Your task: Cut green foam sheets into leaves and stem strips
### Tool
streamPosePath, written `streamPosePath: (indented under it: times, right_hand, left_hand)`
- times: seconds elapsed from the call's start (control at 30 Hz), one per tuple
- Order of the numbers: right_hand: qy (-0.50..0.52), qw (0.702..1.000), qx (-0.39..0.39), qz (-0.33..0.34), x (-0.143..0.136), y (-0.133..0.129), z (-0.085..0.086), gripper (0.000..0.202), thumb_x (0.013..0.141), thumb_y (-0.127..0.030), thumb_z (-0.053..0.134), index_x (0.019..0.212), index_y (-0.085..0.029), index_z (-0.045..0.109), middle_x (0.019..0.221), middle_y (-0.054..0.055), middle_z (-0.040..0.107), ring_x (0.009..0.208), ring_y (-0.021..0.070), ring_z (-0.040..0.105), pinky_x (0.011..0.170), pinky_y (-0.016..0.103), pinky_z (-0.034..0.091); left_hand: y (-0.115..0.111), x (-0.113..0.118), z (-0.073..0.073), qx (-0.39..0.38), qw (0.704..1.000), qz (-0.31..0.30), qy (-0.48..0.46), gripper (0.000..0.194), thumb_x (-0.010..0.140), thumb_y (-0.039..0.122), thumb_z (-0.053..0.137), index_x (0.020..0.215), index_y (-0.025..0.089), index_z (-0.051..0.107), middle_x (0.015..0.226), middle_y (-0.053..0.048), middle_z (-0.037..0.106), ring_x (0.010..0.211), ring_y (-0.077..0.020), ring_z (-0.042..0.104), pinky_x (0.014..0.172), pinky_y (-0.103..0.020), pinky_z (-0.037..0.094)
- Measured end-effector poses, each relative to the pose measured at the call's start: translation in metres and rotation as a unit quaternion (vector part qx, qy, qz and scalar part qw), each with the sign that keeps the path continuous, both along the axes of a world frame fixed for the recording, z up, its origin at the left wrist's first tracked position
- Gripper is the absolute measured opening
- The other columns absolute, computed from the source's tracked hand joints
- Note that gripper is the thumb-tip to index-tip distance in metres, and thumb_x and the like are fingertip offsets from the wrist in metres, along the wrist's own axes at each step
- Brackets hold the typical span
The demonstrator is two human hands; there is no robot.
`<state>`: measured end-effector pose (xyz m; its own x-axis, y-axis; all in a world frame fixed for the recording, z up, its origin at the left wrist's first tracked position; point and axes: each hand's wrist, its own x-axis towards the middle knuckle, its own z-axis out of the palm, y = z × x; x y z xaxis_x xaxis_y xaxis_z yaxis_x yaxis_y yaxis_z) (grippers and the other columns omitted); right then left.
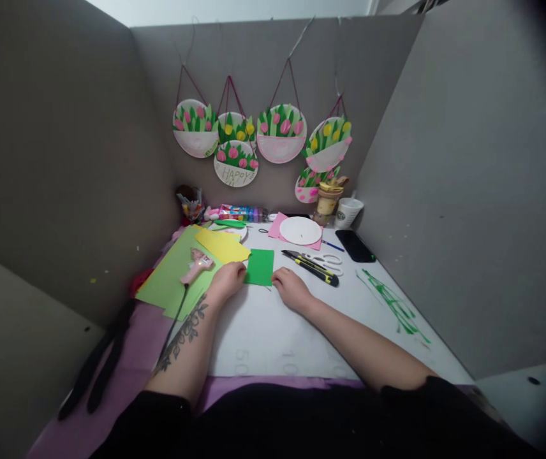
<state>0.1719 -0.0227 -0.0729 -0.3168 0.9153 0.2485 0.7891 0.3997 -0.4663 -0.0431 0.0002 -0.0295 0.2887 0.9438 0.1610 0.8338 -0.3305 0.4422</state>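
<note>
A dark green sheet of paper (260,266) lies between my two hands on the white work surface. My left hand (228,280) pinches its left edge, and my right hand (292,289) has its fingers closed at the lower right corner. Left of my left hand, a pink glue gun (197,268) rests on light green sheets (161,280), with yellow paper (222,245) just above. Beyond my right hand are a yellow-and-black utility knife (318,270) and scissors (333,259) with pale handles. Farther back, a white paper plate (300,230) lies on pink paper (275,223).
Thin green paper strips (392,303) lie at the right, below a black phone (355,246). A white cup (348,213) and a pen holder (191,207) stand at the back. Decorated plates (281,148) hang on the grey partition (153,51); side panels close in both sides.
</note>
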Motion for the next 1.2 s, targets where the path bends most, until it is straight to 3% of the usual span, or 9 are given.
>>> streamPosePath:
  times: [0.13, 0.27, 0.43, 0.57, 0.77, 0.9, 1.0, 1.1, 1.2]
  right_hand:
    - [0.058, 0.998, 0.032, 0.005, 0.001, -0.003, 0.002, 0.021, 0.090, -0.021, 0.049, 0.107, -0.017, 0.062, 0.104, 0.009, 0.062, 0.102, 0.0201, 0.053, 0.091, 0.032, 0.040]
    - [-0.022, 0.999, 0.011, 0.041, -0.008, -0.007, 0.005, 0.041, 0.082, -0.034, 0.065, 0.120, -0.017, 0.059, 0.112, 0.011, 0.061, 0.106, 0.0240, 0.051, 0.091, 0.035, 0.040]
    - [-0.086, 0.995, -0.006, 0.048, -0.016, -0.004, 0.004, 0.011, 0.088, -0.021, 0.054, 0.090, -0.019, 0.065, 0.094, 0.007, 0.063, 0.094, 0.0207, 0.053, 0.085, 0.031, 0.038]
    - [-0.099, 0.992, -0.053, 0.062, 0.001, -0.002, 0.008, 0.014, 0.085, -0.013, 0.049, 0.082, -0.018, 0.062, 0.085, 0.006, 0.063, 0.079, 0.0176, 0.054, 0.071, 0.027, 0.036]
    - [-0.024, 0.986, -0.068, -0.150, 0.117, -0.002, 0.031, 0.019, 0.085, -0.018, 0.043, 0.084, -0.019, 0.062, 0.082, 0.005, 0.064, 0.073, 0.0182, 0.056, 0.063, 0.026, 0.036]
    - [-0.119, 0.921, -0.098, -0.357, 0.181, -0.003, 0.038, 0.021, 0.082, -0.015, 0.047, 0.088, -0.014, 0.067, 0.086, 0.016, 0.065, 0.079, 0.0255, 0.059, 0.068, 0.033, 0.038]
    - [-0.131, 0.914, -0.007, -0.384, 0.160, -0.004, 0.036, 0.025, 0.084, -0.016, 0.049, 0.101, -0.012, 0.068, 0.104, 0.022, 0.063, 0.095, 0.0294, 0.057, 0.080, 0.037, 0.039]
    - [-0.037, 0.980, 0.037, -0.192, 0.092, -0.004, 0.029, 0.027, 0.088, -0.016, 0.045, 0.103, -0.016, 0.067, 0.109, 0.013, 0.063, 0.104, 0.0226, 0.055, 0.091, 0.032, 0.038]
    - [-0.003, 0.999, -0.004, -0.038, 0.028, -0.005, 0.018, 0.030, 0.084, -0.024, 0.056, 0.112, -0.017, 0.062, 0.109, 0.009, 0.063, 0.102, 0.0205, 0.056, 0.089, 0.029, 0.040]
  left_hand:
    - [-0.004, 0.003, 0.001, -0.082, 0.992, -0.011, -0.098, 0.017, 0.077, 0.023, 0.051, 0.072, 0.017, 0.066, 0.068, -0.006, 0.068, 0.064, -0.0173, 0.060, 0.062, -0.025, 0.043]
    - [-0.005, 0.003, 0.000, -0.186, 0.954, -0.041, -0.230, 0.021, 0.079, 0.029, 0.050, 0.077, 0.017, 0.066, 0.066, -0.003, 0.067, 0.054, -0.0149, 0.058, 0.054, -0.023, 0.043]
    - [0.008, -0.001, -0.012, -0.048, 0.989, -0.002, -0.141, 0.021, 0.074, 0.019, 0.054, 0.086, 0.017, 0.071, 0.083, -0.006, 0.071, 0.076, -0.0183, 0.063, 0.073, -0.027, 0.047]
    - [0.013, 0.001, -0.023, -0.023, 0.996, -0.074, -0.046, 0.023, 0.073, 0.015, 0.057, 0.089, 0.019, 0.074, 0.094, -0.007, 0.069, 0.087, -0.0195, 0.062, 0.084, -0.027, 0.045]
    - [0.011, 0.004, -0.025, -0.004, 0.993, -0.115, -0.011, 0.022, 0.073, 0.025, 0.065, 0.093, 0.020, 0.074, 0.091, -0.008, 0.067, 0.088, -0.0215, 0.060, 0.086, -0.030, 0.044]
    - [0.010, 0.007, -0.026, 0.013, 0.990, -0.139, -0.004, 0.025, 0.073, 0.032, 0.069, 0.095, 0.021, 0.073, 0.096, -0.009, 0.066, 0.092, -0.0232, 0.059, 0.087, -0.031, 0.043]
    - [0.008, 0.011, -0.025, 0.022, 0.989, -0.143, 0.006, 0.024, 0.075, 0.031, 0.068, 0.097, 0.021, 0.072, 0.099, -0.009, 0.066, 0.094, -0.0233, 0.059, 0.087, -0.032, 0.044]
    - [0.005, 0.012, -0.023, 0.024, 0.989, -0.143, 0.021, 0.023, 0.076, 0.029, 0.067, 0.097, 0.020, 0.072, 0.098, -0.007, 0.067, 0.094, -0.0225, 0.060, 0.087, -0.032, 0.044]
    - [0.005, 0.012, -0.023, 0.021, 0.990, -0.138, 0.021, 0.022, 0.076, 0.028, 0.067, 0.096, 0.018, 0.071, 0.097, -0.007, 0.068, 0.093, -0.0215, 0.060, 0.086, -0.031, 0.045]
